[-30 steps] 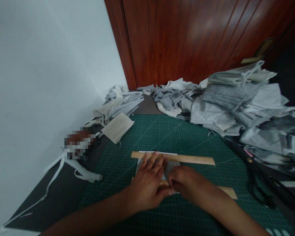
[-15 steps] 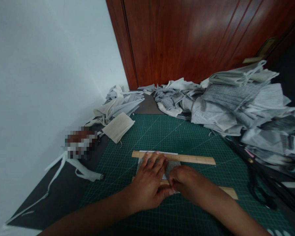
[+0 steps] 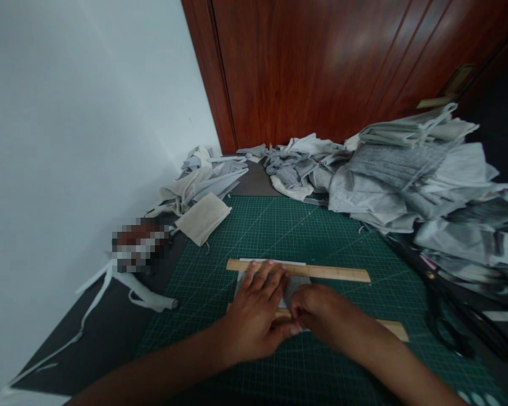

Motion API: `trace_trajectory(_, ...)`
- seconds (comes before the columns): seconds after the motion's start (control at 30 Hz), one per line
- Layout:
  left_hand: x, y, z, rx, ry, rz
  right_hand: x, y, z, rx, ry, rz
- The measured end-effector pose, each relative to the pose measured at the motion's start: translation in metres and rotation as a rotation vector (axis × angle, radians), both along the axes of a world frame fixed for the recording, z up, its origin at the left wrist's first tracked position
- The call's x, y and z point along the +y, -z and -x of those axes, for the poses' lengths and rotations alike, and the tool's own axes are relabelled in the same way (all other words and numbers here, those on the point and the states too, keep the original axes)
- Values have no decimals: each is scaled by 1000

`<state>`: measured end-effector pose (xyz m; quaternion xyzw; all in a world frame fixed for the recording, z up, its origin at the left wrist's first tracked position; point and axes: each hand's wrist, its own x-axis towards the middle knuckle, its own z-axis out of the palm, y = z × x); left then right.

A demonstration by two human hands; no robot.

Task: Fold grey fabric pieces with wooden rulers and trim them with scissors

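My left hand (image 3: 256, 310) lies flat over a small piece of grey fabric (image 3: 299, 283), fingers stretched out, the fingertips on an upper wooden ruler (image 3: 341, 274). A thin white edge (image 3: 296, 263) shows just beyond that ruler. My right hand (image 3: 322, 310) is closed, with fingers bent and pressed together at the fabric's near edge, beside my left thumb. What it pinches, if anything, is hidden. Below the fabric a second wooden ruler (image 3: 395, 329) runs under both hands, largely covered by them. All of this rests on a green cutting mat (image 3: 271, 225).
Large black scissors (image 3: 449, 332) lie at the right. Behind them rises a heap of grey and white fabric (image 3: 402, 169). At the left are more scraps (image 3: 195, 180), a folded beige cloth (image 3: 204, 219), fabric strips (image 3: 146, 293) and a blurred-out item (image 3: 139, 245). A wall and door stand behind.
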<state>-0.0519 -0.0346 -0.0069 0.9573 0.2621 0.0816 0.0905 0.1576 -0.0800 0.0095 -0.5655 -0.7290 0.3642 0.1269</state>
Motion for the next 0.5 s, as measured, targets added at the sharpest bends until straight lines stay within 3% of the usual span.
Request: trace_trajectory(0.5,2,3,2,1,-6,-13,1,-1,0,-7,-11,2)
